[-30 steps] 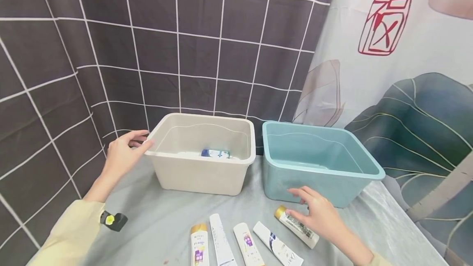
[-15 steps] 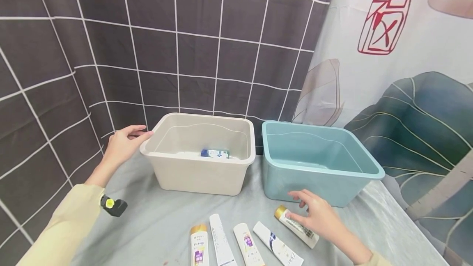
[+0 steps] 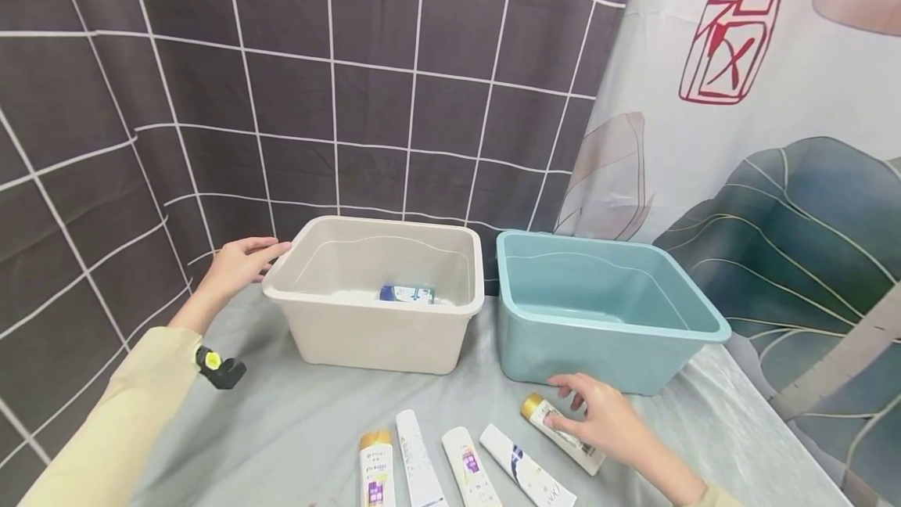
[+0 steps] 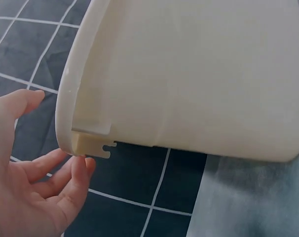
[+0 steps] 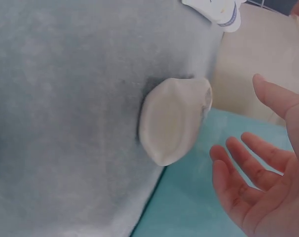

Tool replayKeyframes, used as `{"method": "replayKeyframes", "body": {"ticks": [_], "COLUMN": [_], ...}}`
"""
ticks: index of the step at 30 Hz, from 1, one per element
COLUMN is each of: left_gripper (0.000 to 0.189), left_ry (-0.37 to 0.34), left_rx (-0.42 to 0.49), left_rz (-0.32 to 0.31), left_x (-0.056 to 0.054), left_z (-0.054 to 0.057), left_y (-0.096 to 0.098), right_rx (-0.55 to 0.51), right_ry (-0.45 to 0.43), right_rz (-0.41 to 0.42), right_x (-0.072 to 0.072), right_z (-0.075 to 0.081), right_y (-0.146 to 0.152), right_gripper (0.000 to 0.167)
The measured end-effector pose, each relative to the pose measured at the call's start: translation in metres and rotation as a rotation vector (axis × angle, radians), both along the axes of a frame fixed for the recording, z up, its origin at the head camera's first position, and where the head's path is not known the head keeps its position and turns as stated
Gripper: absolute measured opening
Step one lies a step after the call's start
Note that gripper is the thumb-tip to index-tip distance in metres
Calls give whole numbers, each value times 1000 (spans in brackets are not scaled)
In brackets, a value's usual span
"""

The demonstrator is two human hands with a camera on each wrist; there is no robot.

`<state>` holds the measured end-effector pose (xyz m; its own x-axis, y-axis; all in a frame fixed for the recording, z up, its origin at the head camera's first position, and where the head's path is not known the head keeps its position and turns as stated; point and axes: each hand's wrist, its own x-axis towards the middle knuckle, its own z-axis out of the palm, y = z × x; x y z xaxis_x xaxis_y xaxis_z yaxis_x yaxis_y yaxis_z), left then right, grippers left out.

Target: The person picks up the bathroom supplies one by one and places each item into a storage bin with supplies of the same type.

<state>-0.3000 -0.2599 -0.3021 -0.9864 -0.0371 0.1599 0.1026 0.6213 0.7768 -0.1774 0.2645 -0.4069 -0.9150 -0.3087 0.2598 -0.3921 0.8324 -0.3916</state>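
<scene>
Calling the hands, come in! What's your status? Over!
Left hand at cream bin's rim. Right hand by rightmost bottle, no grip. Bottle lying before teal bin. Nothing seen between hand and bottle.

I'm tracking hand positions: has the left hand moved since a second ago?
Yes: in the head view, the left hand has moved farther back along the left side of the beige bin.
</scene>
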Motion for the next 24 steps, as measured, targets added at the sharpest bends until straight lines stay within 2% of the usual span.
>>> {"method": "replayKeyframes", "body": {"ticks": [6, 15, 24], "left_gripper": [75, 71, 66], "left_ry": [-40, -56, -50], "left_rx": [45, 133, 145], "left_rz": [-13, -42, -36], "left_x": [-5, -12, -15], "left_z": [-4, -10, -12], "left_y": [-2, -6, -7], "right_rx": [-20, 1, -12], "right_ry": [-132, -162, -212], "right_rz": [-3, -14, 24], "right_x": [-1, -5, -13], "right_z": [-3, -8, -16], "right_y": [3, 6, 11], "right_gripper": [56, 58, 55]}}
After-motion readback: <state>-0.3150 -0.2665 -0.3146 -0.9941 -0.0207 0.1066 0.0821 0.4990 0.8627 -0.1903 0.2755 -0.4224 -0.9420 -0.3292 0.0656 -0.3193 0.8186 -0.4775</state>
